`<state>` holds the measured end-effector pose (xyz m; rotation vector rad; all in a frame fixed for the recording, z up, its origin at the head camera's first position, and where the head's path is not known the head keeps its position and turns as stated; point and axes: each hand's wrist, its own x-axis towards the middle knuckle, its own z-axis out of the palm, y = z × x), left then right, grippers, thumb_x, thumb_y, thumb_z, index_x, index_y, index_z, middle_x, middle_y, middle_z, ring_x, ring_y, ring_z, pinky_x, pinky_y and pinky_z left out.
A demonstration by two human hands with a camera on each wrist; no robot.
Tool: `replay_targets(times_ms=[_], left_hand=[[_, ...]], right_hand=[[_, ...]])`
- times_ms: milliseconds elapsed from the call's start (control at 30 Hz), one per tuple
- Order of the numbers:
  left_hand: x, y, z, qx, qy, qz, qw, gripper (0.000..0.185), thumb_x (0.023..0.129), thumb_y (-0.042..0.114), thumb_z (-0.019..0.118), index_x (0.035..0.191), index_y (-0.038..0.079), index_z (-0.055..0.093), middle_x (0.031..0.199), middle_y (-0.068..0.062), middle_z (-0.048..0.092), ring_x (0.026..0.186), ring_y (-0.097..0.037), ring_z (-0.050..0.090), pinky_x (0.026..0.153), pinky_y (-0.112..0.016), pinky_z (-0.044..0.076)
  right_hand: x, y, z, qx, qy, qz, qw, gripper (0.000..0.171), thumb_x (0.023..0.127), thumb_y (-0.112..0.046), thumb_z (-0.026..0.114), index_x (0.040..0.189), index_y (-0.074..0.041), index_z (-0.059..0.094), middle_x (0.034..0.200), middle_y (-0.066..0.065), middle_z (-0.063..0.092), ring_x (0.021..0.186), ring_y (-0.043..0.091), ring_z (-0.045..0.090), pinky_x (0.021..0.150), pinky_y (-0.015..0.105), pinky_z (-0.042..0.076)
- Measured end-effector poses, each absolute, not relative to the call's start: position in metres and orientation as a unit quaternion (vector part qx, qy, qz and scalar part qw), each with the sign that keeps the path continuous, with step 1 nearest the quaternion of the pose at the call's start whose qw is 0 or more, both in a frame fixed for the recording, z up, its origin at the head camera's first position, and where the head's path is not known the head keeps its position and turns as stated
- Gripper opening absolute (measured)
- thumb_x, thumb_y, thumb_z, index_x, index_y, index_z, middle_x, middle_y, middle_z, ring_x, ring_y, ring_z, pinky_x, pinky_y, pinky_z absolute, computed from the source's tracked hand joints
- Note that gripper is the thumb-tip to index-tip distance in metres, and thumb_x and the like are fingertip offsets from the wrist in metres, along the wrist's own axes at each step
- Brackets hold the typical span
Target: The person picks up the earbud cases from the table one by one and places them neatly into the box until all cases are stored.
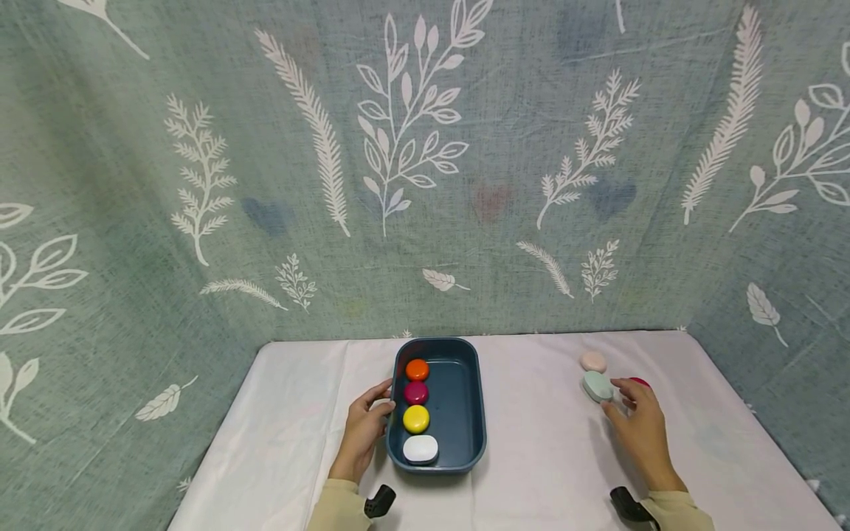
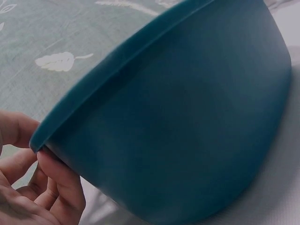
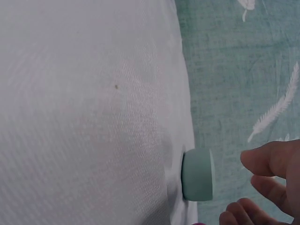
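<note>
My left hand (image 1: 364, 430) pinches the left rim of a dark blue tray (image 1: 470, 457) between thumb and fingers. In the left wrist view the tray's outer wall (image 2: 173, 112) fills most of the picture, with the left hand (image 2: 42, 183) at its corner. Over on the right, my right hand (image 1: 640, 431) hovers beside a thick pale green soap-like piece (image 1: 597, 386), thumb and fingers parted. The right wrist view shows a gap between that green piece (image 3: 198, 175) and the right hand (image 3: 276, 173). A dark pink piece (image 1: 639, 381) is partly hidden behind the right hand.
Along the tray's left side lie an orange round piece (image 1: 417, 369), a dark pink one (image 1: 415, 393), a yellow one (image 1: 416, 419) and a white oblong one (image 1: 420, 449). A pale peach piece (image 1: 593, 361) sits behind the green one. Patterned cloth (image 1: 425, 258) hangs behind the white-covered table (image 1: 531, 428).
</note>
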<state>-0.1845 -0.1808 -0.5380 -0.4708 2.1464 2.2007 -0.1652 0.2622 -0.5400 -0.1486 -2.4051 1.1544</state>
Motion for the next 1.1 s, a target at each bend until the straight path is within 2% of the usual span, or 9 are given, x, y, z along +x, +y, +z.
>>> replay_targets(times_ms=[200,333,367,400,467,567,600,900,1100], left_hand=[[-0.185,-0.181,-0.537,-0.154,0.689,0.708,0.017,0.048,0.098,0.003,0.062,0.146,0.001,0.062,0.125,-0.013,0.055,0.089,-0.020,0.054,0.060,-0.023,0.046],[-0.184,-0.181,-0.537,-0.149,0.685,0.713,0.017,0.048,0.099,0.003,0.062,0.147,0.000,0.061,0.125,-0.013,0.055,0.086,-0.018,0.054,0.059,-0.023,0.045],[-0.184,-0.182,-0.537,-0.147,0.685,0.714,0.018,0.048,0.099,0.003,0.061,0.147,-0.001,0.060,0.125,-0.012,0.055,0.085,-0.017,0.054,0.058,-0.023,0.045],[-0.184,-0.182,-0.537,-0.145,0.683,0.716,0.018,0.048,0.099,0.002,0.061,0.147,-0.001,0.060,0.124,-0.012,0.054,0.084,-0.017,0.054,0.058,-0.023,0.045],[-0.183,-0.182,-0.538,-0.142,0.681,0.718,0.019,0.048,0.099,0.002,0.061,0.148,-0.001,0.059,0.124,-0.011,0.054,0.084,-0.016,0.054,0.058,-0.023,0.045],[-0.184,-0.182,-0.539,-0.139,0.680,0.720,0.019,0.048,0.099,0.001,0.060,0.148,-0.002,0.059,0.124,-0.011,0.054,0.085,-0.016,0.055,0.057,-0.023,0.046],[-0.184,-0.182,-0.539,-0.138,0.679,0.721,0.019,0.049,0.099,0.001,0.060,0.148,-0.002,0.059,0.124,-0.010,0.054,0.085,-0.016,0.055,0.057,-0.023,0.046],[-0.183,-0.181,-0.537,-0.141,0.681,0.719,0.014,0.048,0.099,0.002,0.061,0.147,0.001,0.061,0.124,-0.012,0.054,0.091,-0.019,0.054,0.059,-0.023,0.045],[-0.183,-0.182,-0.538,-0.142,0.680,0.719,0.011,0.047,0.097,0.001,0.062,0.144,0.002,0.064,0.122,-0.012,0.054,0.092,-0.019,0.054,0.060,-0.023,0.045]], right_hand=[[-0.170,0.264,-0.541,-0.062,-0.882,0.413,0.218,0.046,0.085,0.010,0.077,0.129,0.012,0.063,0.123,0.032,0.057,0.115,0.051,0.061,0.086,0.003,0.033],[-0.172,0.264,-0.540,-0.058,-0.889,0.412,0.193,0.049,0.086,0.008,0.077,0.132,0.013,0.061,0.126,0.035,0.058,0.115,0.053,0.061,0.085,0.001,0.031],[-0.172,0.264,-0.539,-0.057,-0.891,0.411,0.186,0.049,0.087,0.007,0.077,0.133,0.013,0.060,0.127,0.035,0.058,0.116,0.054,0.061,0.087,0.001,0.035],[-0.173,0.264,-0.539,-0.055,-0.892,0.411,0.179,0.050,0.087,0.006,0.077,0.134,0.013,0.059,0.127,0.036,0.057,0.117,0.054,0.062,0.091,0.005,0.042],[-0.174,0.263,-0.538,-0.050,-0.896,0.410,0.165,0.051,0.088,0.005,0.076,0.135,0.014,0.058,0.129,0.037,0.057,0.118,0.056,0.061,0.097,0.023,0.053],[-0.176,0.261,-0.537,-0.042,-0.900,0.406,0.152,0.053,0.089,0.005,0.076,0.137,0.016,0.055,0.130,0.037,0.055,0.119,0.057,0.060,0.100,0.056,0.050],[-0.177,0.261,-0.538,-0.039,-0.901,0.404,0.151,0.053,0.089,0.005,0.075,0.137,0.017,0.055,0.130,0.038,0.055,0.118,0.057,0.060,0.100,0.060,0.049],[-0.185,0.262,-0.541,-0.021,-0.910,0.382,0.157,0.055,0.086,0.006,0.075,0.135,0.019,0.056,0.128,0.040,0.057,0.119,0.056,0.059,0.096,0.063,0.050],[-0.192,0.263,-0.541,-0.015,-0.916,0.386,0.108,0.057,0.090,0.003,0.073,0.140,0.020,0.050,0.136,0.043,0.052,0.127,0.058,0.051,0.104,0.069,0.043]])
